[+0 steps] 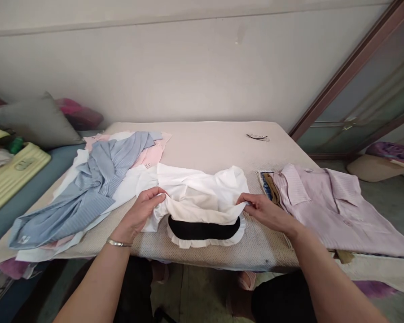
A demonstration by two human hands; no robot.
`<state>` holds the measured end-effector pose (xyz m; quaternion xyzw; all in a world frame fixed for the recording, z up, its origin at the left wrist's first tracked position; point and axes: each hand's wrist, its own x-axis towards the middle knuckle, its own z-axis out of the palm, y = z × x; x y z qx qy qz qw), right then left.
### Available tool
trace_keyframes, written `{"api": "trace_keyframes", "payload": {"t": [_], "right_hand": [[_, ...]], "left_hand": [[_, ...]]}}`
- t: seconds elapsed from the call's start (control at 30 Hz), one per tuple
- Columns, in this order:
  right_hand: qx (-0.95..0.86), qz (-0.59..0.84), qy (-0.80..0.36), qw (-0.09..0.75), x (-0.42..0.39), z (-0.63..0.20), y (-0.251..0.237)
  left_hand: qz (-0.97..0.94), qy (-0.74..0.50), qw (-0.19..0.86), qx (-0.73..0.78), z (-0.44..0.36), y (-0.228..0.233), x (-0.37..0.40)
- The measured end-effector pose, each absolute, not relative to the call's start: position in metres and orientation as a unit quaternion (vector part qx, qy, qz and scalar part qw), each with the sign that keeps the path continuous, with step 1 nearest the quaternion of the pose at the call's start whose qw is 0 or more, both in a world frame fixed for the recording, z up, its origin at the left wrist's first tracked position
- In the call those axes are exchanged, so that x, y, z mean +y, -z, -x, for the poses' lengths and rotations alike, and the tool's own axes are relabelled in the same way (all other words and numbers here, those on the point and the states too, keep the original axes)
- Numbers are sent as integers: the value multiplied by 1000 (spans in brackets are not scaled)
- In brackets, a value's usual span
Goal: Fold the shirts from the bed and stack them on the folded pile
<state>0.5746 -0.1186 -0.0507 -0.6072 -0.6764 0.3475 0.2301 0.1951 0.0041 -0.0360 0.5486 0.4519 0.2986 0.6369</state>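
A white blouse (202, 190) with a black, ruffle-edged collar (204, 229) lies in front of me, the collar toward my body. My left hand (144, 208) pinches its fabric at the left, thumb on top. At the right, my right hand (256, 207) grips the opposite side between thumb and fingers. The cloth between them is raised slightly in a fold above the collar. Part of a sleeve (151, 224) hangs beside my left hand.
A blue striped shirt (104, 175) rests on pink and white clothes at the left. Right of the blouse lies a stack topped by a lilac shirt (323, 202). Eyeglasses (257, 137) are near the back of the padded table (215, 139). A grey cushion (33, 121) stands far left.
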Motion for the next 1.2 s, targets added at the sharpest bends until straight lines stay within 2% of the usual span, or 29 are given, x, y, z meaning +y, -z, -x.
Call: {"api": "trace_keyframes", "payload": {"t": [0.07, 0.13, 0.27, 0.33, 0.43, 0.53, 0.63, 0.7, 0.77, 0.9, 1.0, 1.07, 1.2], "right_hand": [[-632, 593, -422, 265, -115, -583, 47], [-605, 637, -400, 261, -109, -588, 50], [-625, 721, -267, 136, -101, -588, 65], [-644, 723, -232, 96, -100, -584, 68], [-598, 788, -118, 82, -102, -577, 62], [-537, 835, -5, 120, -102, -565, 53], [-558, 806, -63, 189, -97, -547, 52], [-564, 782, -134, 230, -94, -535, 56], [-557, 773, -176, 247, -92, -526, 60], [-594, 756, -178, 210, -93, -518, 61], [-657, 728, -119, 158, -98, -518, 60], [-681, 718, -69, 124, -101, -519, 60], [-683, 726, -12, 79, -104, -523, 60]], "left_hand": [[-524, -291, 660, 453, -190, 34, 7], [-547, -279, 595, 519, -186, 39, 12], [-705, -168, 265, 636, -186, 57, 20], [-746, -130, 171, 630, -189, 59, 18], [-763, -208, 114, 601, -200, 51, 6], [-792, -295, 98, 525, -218, 45, -14], [-831, -254, 81, 488, -233, 50, -28], [-834, -225, 96, 494, -238, 55, -30], [-814, -239, 163, 504, -236, 59, -26], [-656, -340, 436, 514, -225, 58, -14], [-510, -369, 617, 472, -220, 56, -11], [-460, -377, 664, 453, -219, 55, -11], [-482, -370, 654, 452, -220, 50, -12]]}}
